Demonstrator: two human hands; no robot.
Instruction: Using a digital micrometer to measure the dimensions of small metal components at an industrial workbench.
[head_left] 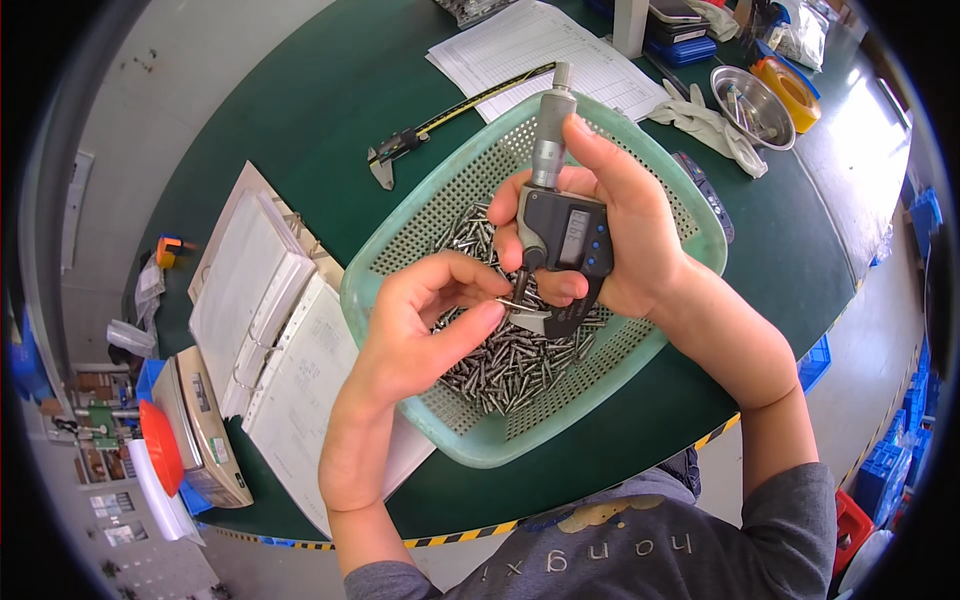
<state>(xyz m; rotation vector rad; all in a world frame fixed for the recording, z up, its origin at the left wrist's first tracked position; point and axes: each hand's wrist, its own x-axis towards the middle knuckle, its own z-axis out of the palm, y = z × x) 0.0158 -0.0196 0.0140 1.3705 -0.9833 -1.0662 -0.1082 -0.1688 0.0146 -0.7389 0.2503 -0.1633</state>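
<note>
My right hand (630, 215) is wrapped round a digital micrometer (567, 235), its thumb up along the silver thimble and its fingers behind the frame. Between thumb and forefinger, my left hand (425, 320) pinches a small metal pin (512, 304), which sits at the micrometer's jaws. Whether both jaw faces touch the pin is too small to tell. Beneath both hands stands a light green plastic basket (480, 448), with a heap of small shiny metal pins (510, 375) on its bottom.
A caliper (400, 150) lies beyond the basket, near paper sheets (520, 45). At left are an open ring binder (285, 350) and a scale (205, 430). White gloves (710, 130), a metal bowl (755, 110) and a yellow tape roll (790, 90) are at the far right.
</note>
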